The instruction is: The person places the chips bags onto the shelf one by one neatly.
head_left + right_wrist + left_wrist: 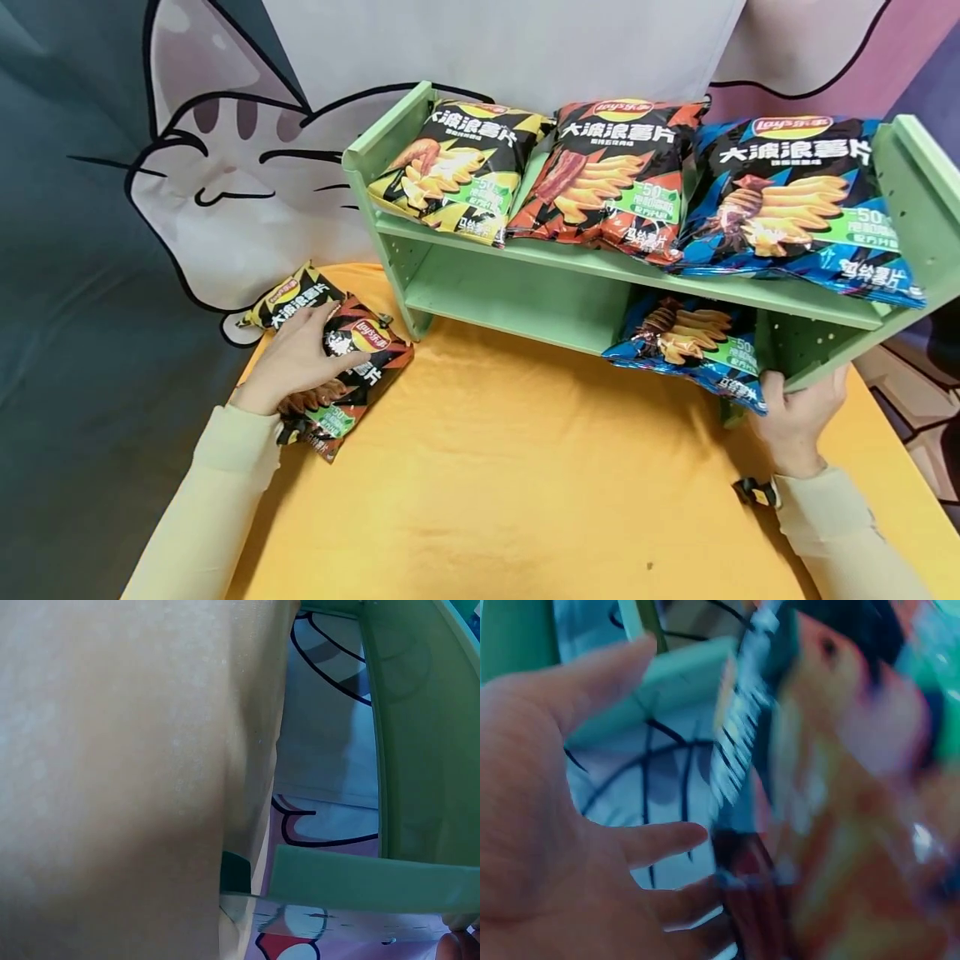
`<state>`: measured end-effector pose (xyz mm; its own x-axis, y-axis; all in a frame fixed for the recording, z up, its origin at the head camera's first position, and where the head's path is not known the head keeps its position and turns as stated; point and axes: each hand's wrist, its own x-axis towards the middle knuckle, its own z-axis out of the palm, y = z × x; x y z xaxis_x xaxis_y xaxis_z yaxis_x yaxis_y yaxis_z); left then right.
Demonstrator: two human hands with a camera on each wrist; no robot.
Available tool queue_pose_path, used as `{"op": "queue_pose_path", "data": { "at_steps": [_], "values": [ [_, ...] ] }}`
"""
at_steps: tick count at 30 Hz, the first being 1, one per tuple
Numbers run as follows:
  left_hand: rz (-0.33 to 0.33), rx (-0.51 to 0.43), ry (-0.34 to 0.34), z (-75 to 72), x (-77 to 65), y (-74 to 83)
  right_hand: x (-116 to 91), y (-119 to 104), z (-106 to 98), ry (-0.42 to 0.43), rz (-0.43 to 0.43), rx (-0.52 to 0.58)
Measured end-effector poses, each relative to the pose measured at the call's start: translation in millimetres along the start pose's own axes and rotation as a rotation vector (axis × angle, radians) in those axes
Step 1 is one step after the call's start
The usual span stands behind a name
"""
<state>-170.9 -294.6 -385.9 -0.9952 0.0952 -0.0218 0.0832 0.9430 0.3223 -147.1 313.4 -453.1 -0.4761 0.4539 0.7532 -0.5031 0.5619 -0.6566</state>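
Note:
My left hand (300, 358) lies over a red-and-black bag of potato chips (375, 379) at the table's left edge. In the left wrist view its fingers (667, 844) reach straight toward the edge of the blurred bag, the thumb spread apart. Under and behind that bag is a yellow-and-black chip bag (281, 304), partly hidden. My right hand (806, 417) grips the lower right end of a green two-tier shelf (517, 292); fingertips (457, 946) show by the panel in the right wrist view. A blue chip bag (690, 342) lies on the lower tier, one corner beside my right thumb.
On the upper tier, left to right, lean a yellow chip bag (465, 167), a red one (611, 175) and a blue one (798, 204). The shelf stands tilted in view on an orange cloth-covered table (525, 483). A cartoon-cat backdrop (255, 200) hangs behind.

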Motion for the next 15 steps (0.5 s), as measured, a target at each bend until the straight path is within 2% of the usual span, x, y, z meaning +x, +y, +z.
{"op": "queue_pose_path", "data": {
  "at_steps": [4,9,12,15],
  "values": [
    [-0.082,0.023,-0.088,0.9,-0.4,-13.9,-1.8,8.1,-1.4,-0.010,0.001,-0.004],
    [-0.153,0.077,-0.150,6.8,1.2,-20.3,-2.4,11.2,-0.9,-0.019,-0.001,-0.013],
    [-0.197,0.107,-0.158,11.1,2.2,-20.6,-1.5,7.0,-0.4,-0.012,-0.002,-0.012],
    [-0.216,0.127,-0.139,16.4,2.8,-19.0,0.2,-1.8,-0.3,-0.004,-0.007,-0.007]
  ]
}}
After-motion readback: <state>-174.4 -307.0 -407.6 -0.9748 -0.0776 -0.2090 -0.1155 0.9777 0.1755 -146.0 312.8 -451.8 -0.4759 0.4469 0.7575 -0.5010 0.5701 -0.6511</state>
